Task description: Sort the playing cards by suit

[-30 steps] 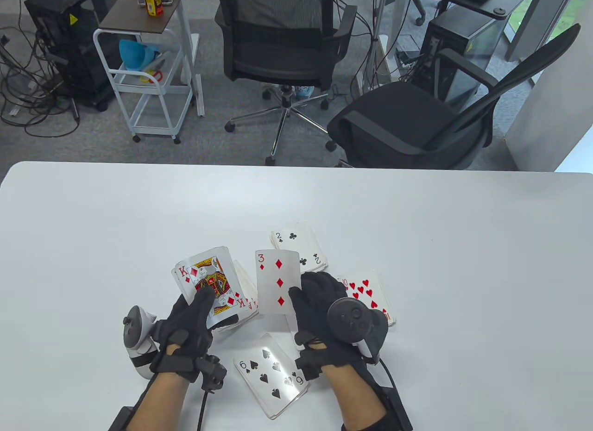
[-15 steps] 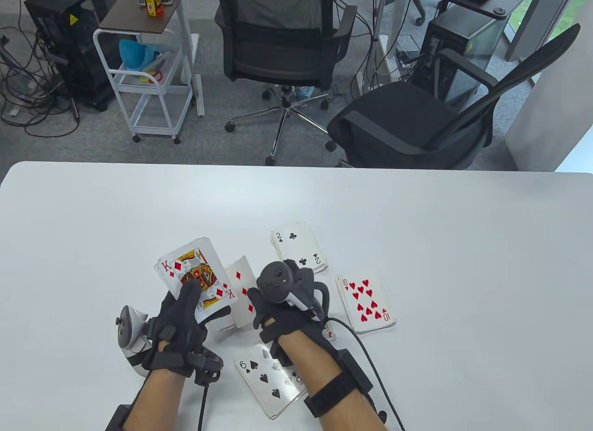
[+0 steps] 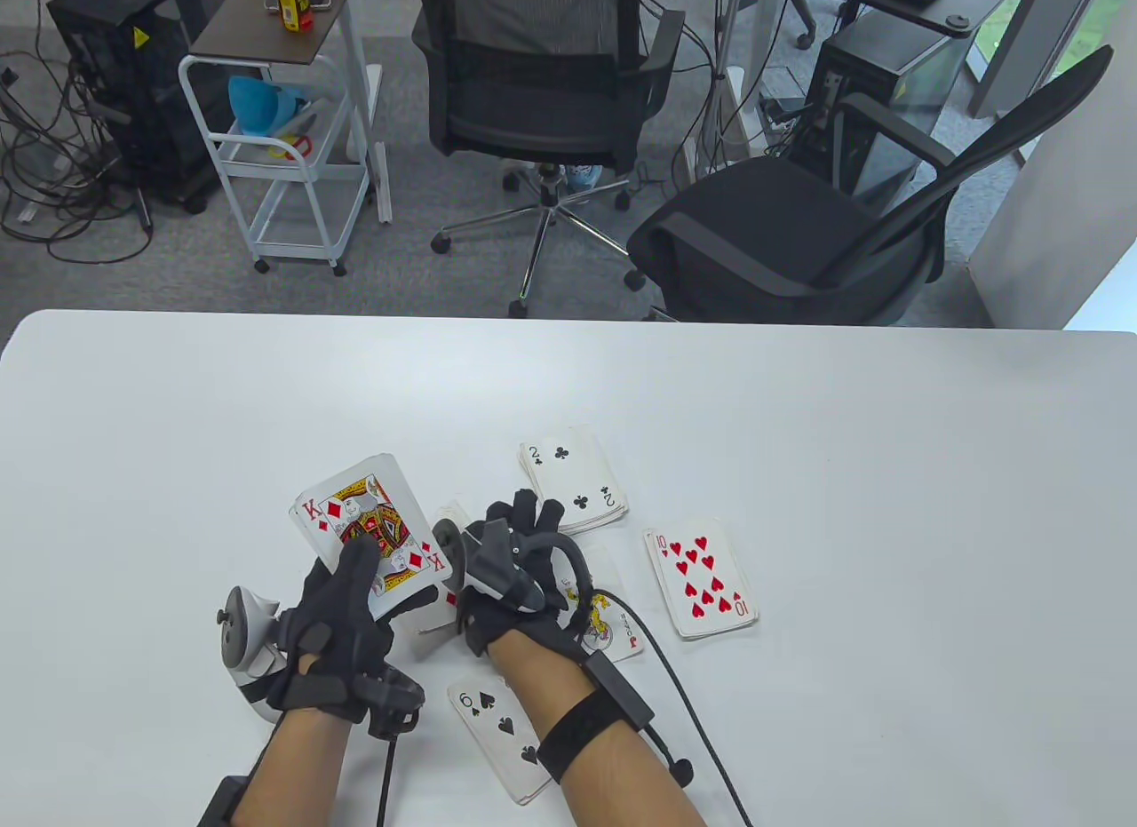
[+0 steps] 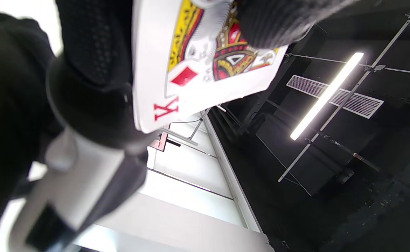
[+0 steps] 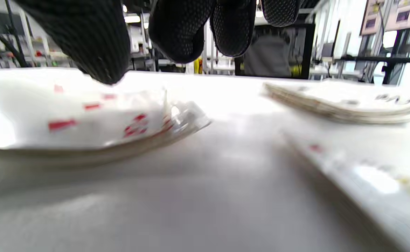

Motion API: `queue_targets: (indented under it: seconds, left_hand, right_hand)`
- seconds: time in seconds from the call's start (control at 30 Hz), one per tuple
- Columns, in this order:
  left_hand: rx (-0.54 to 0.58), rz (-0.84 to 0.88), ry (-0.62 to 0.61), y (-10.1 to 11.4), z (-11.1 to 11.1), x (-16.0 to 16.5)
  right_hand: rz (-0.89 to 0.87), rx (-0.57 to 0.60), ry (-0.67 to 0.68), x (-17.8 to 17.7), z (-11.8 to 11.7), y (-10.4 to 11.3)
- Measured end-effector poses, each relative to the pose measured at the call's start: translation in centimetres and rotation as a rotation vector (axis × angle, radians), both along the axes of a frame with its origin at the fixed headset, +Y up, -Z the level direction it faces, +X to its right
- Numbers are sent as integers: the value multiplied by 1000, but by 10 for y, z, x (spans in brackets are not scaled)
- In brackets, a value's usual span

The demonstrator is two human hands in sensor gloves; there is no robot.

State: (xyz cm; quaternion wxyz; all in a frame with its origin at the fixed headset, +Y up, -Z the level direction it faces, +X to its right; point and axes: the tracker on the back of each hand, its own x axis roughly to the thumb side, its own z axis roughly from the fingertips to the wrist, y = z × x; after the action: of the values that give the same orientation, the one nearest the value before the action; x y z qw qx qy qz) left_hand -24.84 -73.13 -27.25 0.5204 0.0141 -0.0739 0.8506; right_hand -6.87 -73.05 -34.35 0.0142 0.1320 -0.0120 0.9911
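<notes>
My left hand (image 3: 377, 587) grips a face-up deck, its thumb lying on the top card, the king of diamonds (image 3: 369, 529). The king (image 4: 197, 70) fills the top of the left wrist view. My right hand (image 3: 517, 532) hovers palm down, fingers straight, over the diamond pile (image 3: 453, 514), which lies mostly hidden between the two hands. In the right wrist view the fingertips (image 5: 180, 31) hang just above that pile (image 5: 85, 119) and hold nothing. The club pile (image 3: 573, 481), topped by the 2, lies just beyond the right hand.
A heart pile (image 3: 702, 578) topped by the 10 lies to the right. A spade pile (image 3: 497, 729) sits under my right forearm. A face card (image 3: 613, 632) shows beside the right wrist. Office chairs (image 3: 799, 232) and a cart (image 3: 284, 152) stand past the table's far edge.
My right hand carried the 3 of diamonds left and down onto the diamond pile and let it go. My left hand shifted slightly left with the deck.
</notes>
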Motion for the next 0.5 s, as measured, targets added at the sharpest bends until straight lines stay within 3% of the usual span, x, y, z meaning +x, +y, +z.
queue_targets:
  seconds: [0.1,0.3,0.5]
  left_hand:
    - [-9,-23,-6,-3,0,3]
    - [-36,-107,-58,-11,0,20]
    - [-72,-200,-113,-22,-1,36]
  right_hand:
    - [-185,-18,-39,33,9,14]
    - [-438,73,-71,102,32,32]
    - [-658,177,-5,120,49,38]
